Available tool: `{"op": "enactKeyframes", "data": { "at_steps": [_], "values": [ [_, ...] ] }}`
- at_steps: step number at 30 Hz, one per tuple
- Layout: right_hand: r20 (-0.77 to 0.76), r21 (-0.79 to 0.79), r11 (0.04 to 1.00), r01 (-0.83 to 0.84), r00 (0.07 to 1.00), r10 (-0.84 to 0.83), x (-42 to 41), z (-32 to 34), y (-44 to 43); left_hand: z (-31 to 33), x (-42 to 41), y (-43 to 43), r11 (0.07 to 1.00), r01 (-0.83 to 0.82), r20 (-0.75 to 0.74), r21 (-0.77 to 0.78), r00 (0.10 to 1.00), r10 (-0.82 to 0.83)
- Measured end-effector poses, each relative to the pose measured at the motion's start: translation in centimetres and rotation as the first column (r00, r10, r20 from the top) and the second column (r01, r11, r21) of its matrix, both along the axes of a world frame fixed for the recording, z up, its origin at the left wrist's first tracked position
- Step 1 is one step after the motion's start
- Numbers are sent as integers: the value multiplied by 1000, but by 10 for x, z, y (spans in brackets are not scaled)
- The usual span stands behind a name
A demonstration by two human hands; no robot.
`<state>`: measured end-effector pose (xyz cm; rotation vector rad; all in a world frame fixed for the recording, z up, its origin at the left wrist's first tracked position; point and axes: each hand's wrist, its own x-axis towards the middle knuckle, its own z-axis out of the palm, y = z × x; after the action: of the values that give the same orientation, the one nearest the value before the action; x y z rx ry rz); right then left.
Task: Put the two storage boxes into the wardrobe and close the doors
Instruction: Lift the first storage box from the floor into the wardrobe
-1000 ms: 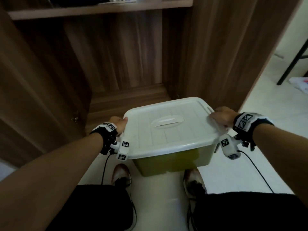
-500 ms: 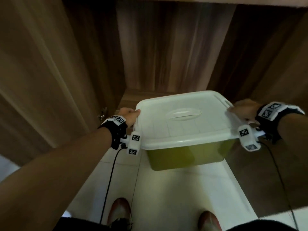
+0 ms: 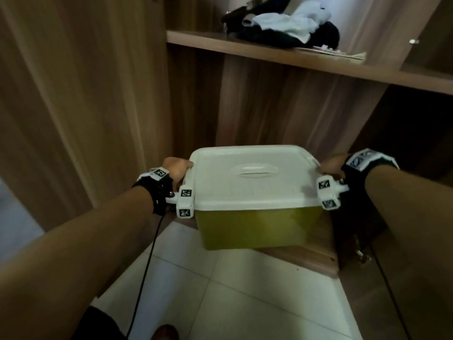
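Note:
A storage box (image 3: 255,227) with a yellow-green body and a white lid is held over the front edge of the wardrobe floor (image 3: 304,256). My left hand (image 3: 176,168) grips the lid's left edge. On the opposite edge, my right hand (image 3: 331,165) grips the lid. Both wrists wear black straps with white tagged markers. The wardrobe's left door (image 3: 73,106) stands open beside my left arm. A second storage box is not in view.
A wooden shelf (image 3: 294,57) crosses the wardrobe above the box, carrying a heap of black and white clothes (image 3: 282,23). White floor tiles (image 3: 220,290) lie below. The right door (image 3: 397,290) stands open at the lower right, its hinge hardware near my right forearm.
The box has moved forward and now reaches over the wardrobe floor. The view has tilted up, so the shelf with clothes shows and my shoes have nearly left the frame.

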<state>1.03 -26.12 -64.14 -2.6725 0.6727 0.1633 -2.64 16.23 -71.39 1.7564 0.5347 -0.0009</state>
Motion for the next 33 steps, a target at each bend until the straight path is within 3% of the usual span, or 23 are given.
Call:
{"op": "enactKeyframes", "data": {
  "at_steps": [1, 2, 5, 8, 16, 24, 29, 33],
  "values": [
    [-104, 235, 968, -85, 988, 112, 1, -2, 4, -7, 0, 2, 1000, 5, -13, 22, 1000, -5],
    [-82, 264, 960, -93, 990, 118, 6, -16, 11, -16, 0, 8, 999, 1, -17, 44, 1000, -1],
    [-24, 190, 976, -108, 993, 115, 22, -74, 16, -41, 6, 19, 994, 16, 0, 110, 1000, -16],
    [45, 216, 968, -127, 992, 120, 32, -125, -1, -60, 19, 16, 998, -9, 19, 63, 1000, 8],
    [146, 389, 921, -7, 988, -54, 43, -166, -61, -100, 77, -41, 998, 19, 83, 54, 996, -23],
    [126, 407, 908, 96, 979, -160, 4, -97, -113, 15, 105, -96, 953, 289, -22, 92, 957, -289],
    [169, 366, 928, 72, 975, -143, -12, -38, -110, 25, 73, -95, 979, 200, 24, 36, 979, -201],
    [185, 364, 930, 44, 976, -118, 5, -41, -87, -2, 71, -74, 993, 117, 70, -23, 991, -115]
  ]
}}
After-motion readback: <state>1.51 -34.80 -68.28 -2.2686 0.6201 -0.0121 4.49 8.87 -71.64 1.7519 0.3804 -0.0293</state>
